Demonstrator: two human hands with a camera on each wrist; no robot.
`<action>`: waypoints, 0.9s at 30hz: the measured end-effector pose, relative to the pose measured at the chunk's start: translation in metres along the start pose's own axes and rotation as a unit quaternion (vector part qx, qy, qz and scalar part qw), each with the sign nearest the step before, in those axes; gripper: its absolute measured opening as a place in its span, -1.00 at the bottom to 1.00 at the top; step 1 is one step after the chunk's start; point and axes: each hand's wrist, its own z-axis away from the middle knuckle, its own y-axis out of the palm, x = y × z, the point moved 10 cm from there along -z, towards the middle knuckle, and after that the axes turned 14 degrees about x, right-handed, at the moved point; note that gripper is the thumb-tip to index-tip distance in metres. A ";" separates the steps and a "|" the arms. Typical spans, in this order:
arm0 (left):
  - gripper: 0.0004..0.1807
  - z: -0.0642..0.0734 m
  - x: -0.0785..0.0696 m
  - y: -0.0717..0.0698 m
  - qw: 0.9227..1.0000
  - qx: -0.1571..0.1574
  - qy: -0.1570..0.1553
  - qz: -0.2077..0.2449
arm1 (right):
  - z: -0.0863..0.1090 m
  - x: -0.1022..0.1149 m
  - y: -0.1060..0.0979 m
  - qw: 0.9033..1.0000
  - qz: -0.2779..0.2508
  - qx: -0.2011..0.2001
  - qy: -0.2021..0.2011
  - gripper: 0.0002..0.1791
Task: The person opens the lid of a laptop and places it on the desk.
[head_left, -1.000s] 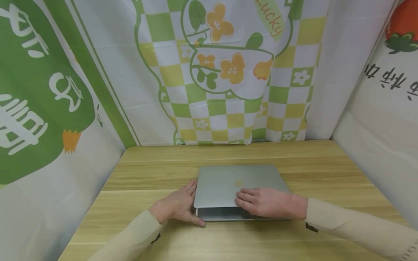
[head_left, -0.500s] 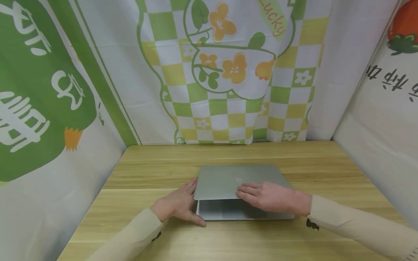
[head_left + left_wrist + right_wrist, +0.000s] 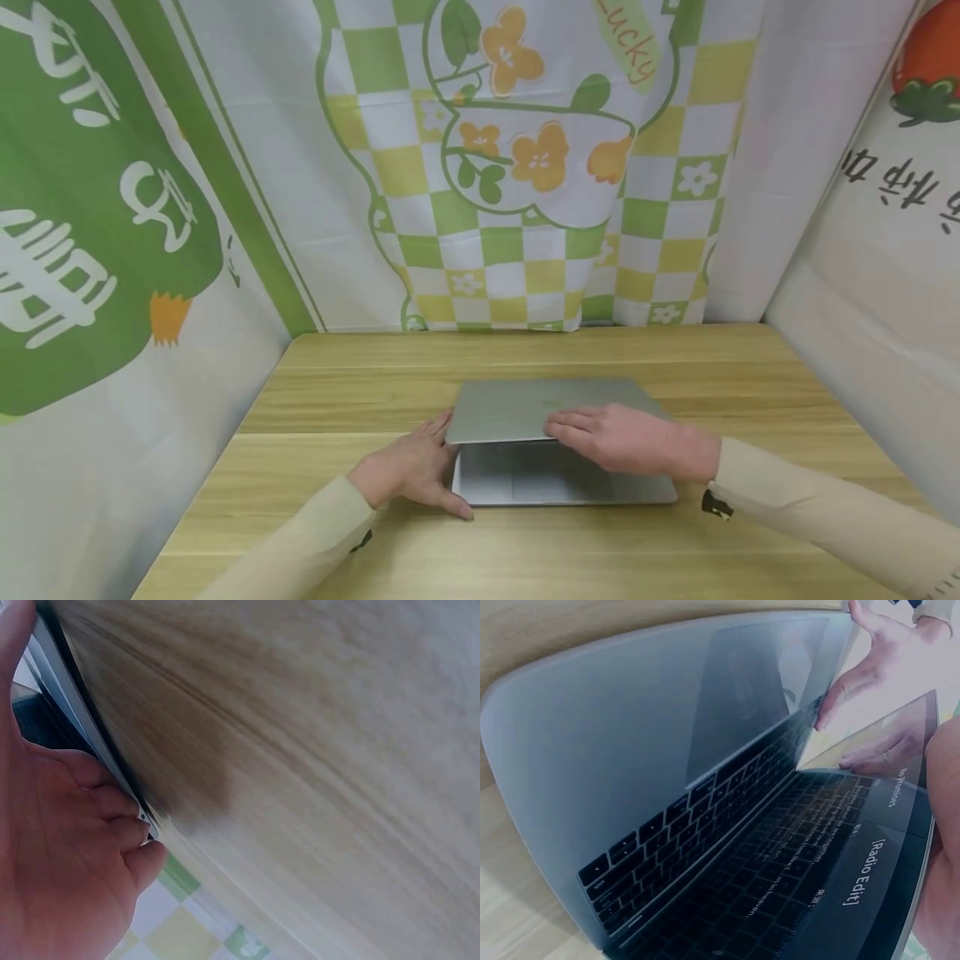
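A silver laptop lies on the wooden table, its lid [image 3: 495,410] tilted up at the front above the base [image 3: 483,483]. My right hand [image 3: 626,440] grips the lid's front edge right of the middle, fingers over the outer face; its thumb is hidden in the head view. At the left side of the base rests my left hand [image 3: 411,472], thumb at the front corner and fingers spread along the edge. From the right wrist, the black keyboard [image 3: 679,825] shows beneath a lit screen [image 3: 866,851] with white text. The left wrist view has the palm [image 3: 60,855] beside the laptop's edge.
The wooden table [image 3: 360,375] extends around the laptop on every side. Behind it hangs a green, yellow and white checked curtain [image 3: 502,250]. Printed cloth walls [image 3: 862,333] close in the left and right sides.
The lid's front edge has risen, widening the gap above the base and uncovering more of the trackpad area. My right hand has moved up and back with it; the left stays put.
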 end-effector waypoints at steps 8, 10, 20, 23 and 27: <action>0.31 -0.002 0.002 0.003 0.999 0.021 -0.025 -0.023 | -0.002 -0.007 -0.007 0.999 -0.009 -0.031 -0.002 -0.47; 0.33 -0.002 0.002 0.004 0.999 0.027 -0.030 -0.022 | -0.002 -0.008 -0.009 0.999 -0.012 -0.032 -0.001 -0.53; 0.39 -0.001 0.001 0.003 0.999 0.037 -0.031 -0.020 | -0.004 -0.020 -0.012 0.998 -0.047 -0.037 0.000 -0.60; 0.39 -0.001 -0.001 0.002 0.999 0.037 -0.027 -0.025 | -0.004 -0.022 -0.013 0.998 -0.046 -0.040 -0.003 -0.57; 0.38 -0.001 -0.001 0.002 0.998 0.044 -0.028 -0.030 | -0.005 -0.026 -0.019 0.997 -0.053 -0.057 -0.006 -0.64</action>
